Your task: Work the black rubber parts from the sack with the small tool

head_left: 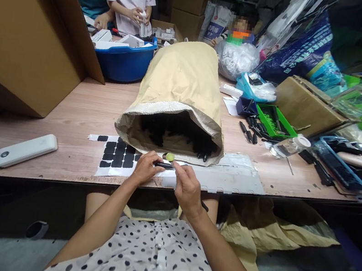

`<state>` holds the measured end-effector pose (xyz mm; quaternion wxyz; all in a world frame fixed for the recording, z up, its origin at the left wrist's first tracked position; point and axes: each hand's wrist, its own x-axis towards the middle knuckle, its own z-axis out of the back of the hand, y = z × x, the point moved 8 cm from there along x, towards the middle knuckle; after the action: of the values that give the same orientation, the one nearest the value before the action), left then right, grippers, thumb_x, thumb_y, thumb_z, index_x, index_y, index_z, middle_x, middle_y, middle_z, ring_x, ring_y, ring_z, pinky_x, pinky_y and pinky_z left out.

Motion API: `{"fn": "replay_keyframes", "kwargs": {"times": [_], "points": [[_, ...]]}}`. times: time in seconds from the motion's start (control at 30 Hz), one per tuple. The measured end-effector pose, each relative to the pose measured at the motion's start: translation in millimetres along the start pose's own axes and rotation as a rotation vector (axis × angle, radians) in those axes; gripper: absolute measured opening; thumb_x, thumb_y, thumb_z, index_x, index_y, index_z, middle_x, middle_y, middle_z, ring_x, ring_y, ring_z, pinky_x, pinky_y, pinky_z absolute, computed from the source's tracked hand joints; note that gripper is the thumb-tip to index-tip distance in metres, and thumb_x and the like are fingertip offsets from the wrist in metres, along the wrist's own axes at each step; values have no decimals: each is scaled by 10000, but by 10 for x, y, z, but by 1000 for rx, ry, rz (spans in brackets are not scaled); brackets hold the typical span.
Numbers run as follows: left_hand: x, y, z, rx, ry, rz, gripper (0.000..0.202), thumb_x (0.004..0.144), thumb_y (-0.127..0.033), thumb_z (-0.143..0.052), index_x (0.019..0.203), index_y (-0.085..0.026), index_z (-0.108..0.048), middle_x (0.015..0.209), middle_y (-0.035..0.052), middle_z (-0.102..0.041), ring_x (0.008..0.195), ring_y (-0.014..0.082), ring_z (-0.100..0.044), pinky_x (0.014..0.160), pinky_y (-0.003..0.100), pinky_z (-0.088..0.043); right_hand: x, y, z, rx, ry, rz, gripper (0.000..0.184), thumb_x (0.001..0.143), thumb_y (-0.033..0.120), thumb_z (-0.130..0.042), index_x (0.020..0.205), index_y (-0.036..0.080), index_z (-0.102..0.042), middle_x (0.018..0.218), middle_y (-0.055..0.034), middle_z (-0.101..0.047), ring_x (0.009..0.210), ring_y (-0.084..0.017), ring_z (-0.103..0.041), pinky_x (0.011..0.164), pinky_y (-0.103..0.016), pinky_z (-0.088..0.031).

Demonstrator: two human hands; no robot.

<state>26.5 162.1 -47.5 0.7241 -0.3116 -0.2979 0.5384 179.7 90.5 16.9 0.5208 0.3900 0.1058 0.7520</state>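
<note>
A person seated at a wooden table (84, 110) holds a thin black piece (165, 165) just above the table's near edge. Its long axis lies level and runs left to right, one end toward each hand. The left hand (146, 169) is closed around its left end with the fingers curled over it. The right hand (186, 187) pinches the right end between thumb and fingertips. A small green disc (170, 157) shows just above the piece. Just behind, a tan paper sack (179, 80) lies on its side, its open mouth toward the person. A sheet of black pads (118, 155) lies beside the left hand.
</note>
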Motion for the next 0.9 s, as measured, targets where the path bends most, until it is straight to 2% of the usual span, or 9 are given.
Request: {"fn": "replay_keyframes", "kwargs": {"times": [0.1, 0.17, 0.4, 0.57, 0.73, 0.9], "points": [[-3, -12, -4, 0, -1, -1, 92, 730, -186, -764, 805, -227, -729, 800, -18, -625, 781, 166, -591, 778, 314, -465, -75, -29, -131, -48, 73, 4, 450, 968, 132, -389, 1277, 276, -681, 833, -39, -601, 754, -148, -614, 707, -226, -530], [-4, -21, -2, -3, -5, -2, 107, 723, -172, -764, 808, -228, -733, 804, -18, -628, 789, 168, -594, 787, 318, -467, -84, -80, -145, -36, 68, -24, 435, 970, 143, -397, 1269, 271, -685, 834, -40, -606, 759, -151, -617, 716, -234, -534], [-5, -29, 20, -16, -9, 4, 205, 696, -148, -734, 884, -227, -755, 825, -8, -648, 761, 168, -597, 774, 322, -495, 53, -310, 22, 151, -7, -186, 363, 974, 214, -450, 1221, 267, -711, 936, -53, -700, 881, -172, -664, 818, -290, -561], [-7, -54, 43, -38, -13, -13, 238, 665, -156, -728, 894, -217, -753, 843, -1, -650, 763, 171, -598, 755, 310, -505, 66, -423, 52, 266, -32, -284, 348, 944, 227, -486, 1193, 253, -727, 1047, -63, -731, 975, -190, -676, 884, -323, -557], [-9, -66, 49, -32, -13, 11, 167, 701, -164, -706, 855, -213, -742, 807, -11, -637, 703, 148, -564, 740, 302, -485, 27, -396, -7, 255, -23, -258, 345, 946, 230, -481, 1180, 258, -733, 970, -54, -721, 927, -182, -671, 851, -306, -553], [-11, -83, 56, -9, -11, 23, 201, 692, -126, -683, 865, -220, -720, 829, -18, -640, 720, 153, -560, 776, 315, -477, -84, -368, -102, 170, 24, -209, 370, 961, 209, -444, 1198, 257, -724, 905, -50, -686, 849, -171, -648, 779, -280, -539]]}}
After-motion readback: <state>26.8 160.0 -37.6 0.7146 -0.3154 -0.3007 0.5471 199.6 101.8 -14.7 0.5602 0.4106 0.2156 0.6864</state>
